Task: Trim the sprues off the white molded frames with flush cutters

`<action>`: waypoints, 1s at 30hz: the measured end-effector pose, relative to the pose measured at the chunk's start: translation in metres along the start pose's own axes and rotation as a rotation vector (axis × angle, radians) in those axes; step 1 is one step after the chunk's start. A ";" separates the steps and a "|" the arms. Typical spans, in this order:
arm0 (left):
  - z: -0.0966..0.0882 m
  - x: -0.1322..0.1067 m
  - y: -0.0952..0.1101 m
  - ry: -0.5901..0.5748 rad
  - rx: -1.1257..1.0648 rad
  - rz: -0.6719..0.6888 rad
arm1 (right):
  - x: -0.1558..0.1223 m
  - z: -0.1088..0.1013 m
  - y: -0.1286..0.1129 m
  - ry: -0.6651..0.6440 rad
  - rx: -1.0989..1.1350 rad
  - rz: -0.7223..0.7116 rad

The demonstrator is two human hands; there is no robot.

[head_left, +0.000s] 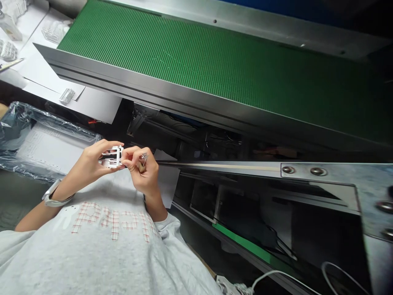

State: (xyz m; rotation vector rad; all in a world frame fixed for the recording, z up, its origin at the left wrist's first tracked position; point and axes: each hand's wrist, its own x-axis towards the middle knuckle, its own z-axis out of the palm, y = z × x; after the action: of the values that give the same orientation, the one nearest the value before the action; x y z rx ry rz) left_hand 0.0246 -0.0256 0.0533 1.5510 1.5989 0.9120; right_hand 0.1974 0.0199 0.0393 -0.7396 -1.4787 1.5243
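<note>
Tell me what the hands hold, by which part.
The left hand holds a white frame by opposite edges; the right hand touches its side and holds a shiny thing, part unclear.

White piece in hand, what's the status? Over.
Left hand holds white piece. Right hand, curled around something small and shiny, at its edge. Green conveyor belt beyond, apart from both.

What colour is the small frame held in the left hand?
The small frame is white; it shows best in the head view.
</note>
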 end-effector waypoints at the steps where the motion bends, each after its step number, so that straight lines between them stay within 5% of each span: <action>1: 0.000 0.000 0.000 -0.007 -0.027 -0.009 | 0.001 0.000 0.000 0.009 0.006 0.004; 8: 0.007 -0.005 -0.009 -0.051 -0.265 0.008 | 0.006 -0.001 -0.002 0.146 0.079 0.015; 30: 0.019 -0.001 -0.007 -0.001 -0.354 0.052 | -0.002 -0.022 -0.004 0.095 0.072 -0.122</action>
State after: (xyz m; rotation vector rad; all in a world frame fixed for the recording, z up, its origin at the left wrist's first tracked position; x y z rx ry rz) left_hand 0.0380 -0.0263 0.0378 1.3469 1.3149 1.1525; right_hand 0.2180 0.0279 0.0402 -0.6579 -1.3661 1.4232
